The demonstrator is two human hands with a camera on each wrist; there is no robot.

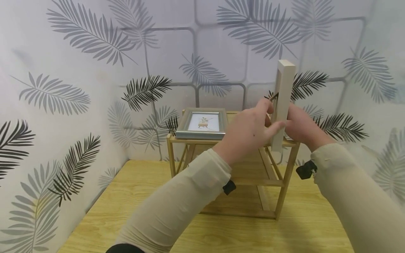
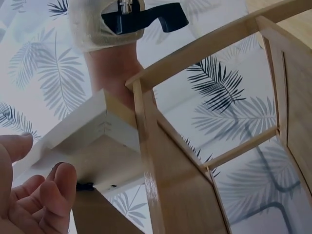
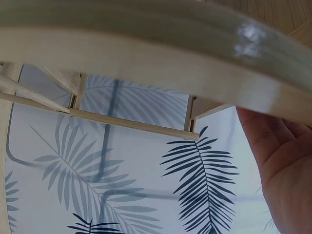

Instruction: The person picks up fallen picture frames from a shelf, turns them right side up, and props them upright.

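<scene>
A white picture frame (image 1: 285,86) stands upright, seen edge-on, at the right front of the wooden shelf rack. My right hand (image 1: 300,123) grips it from the right, its fingers hidden behind the frame. My left hand (image 1: 250,126) is at the other side, thumb tip at the near edge and bent fingers close to the back. In the left wrist view, the fingers of that hand (image 2: 44,200) are loosely curled with a gap to the thumb. Beside them a brown support leg (image 2: 100,214) extends from the frame's back, near a small black fitting (image 2: 85,186).
On the left of the rack's top (image 1: 172,138) lies a silver frame (image 1: 200,135) with a plant picture. The slatless wooden rack has lower tiers and stands on a wood-grain table (image 1: 126,196). Leaf-patterned walls (image 1: 95,70) close off the back and left.
</scene>
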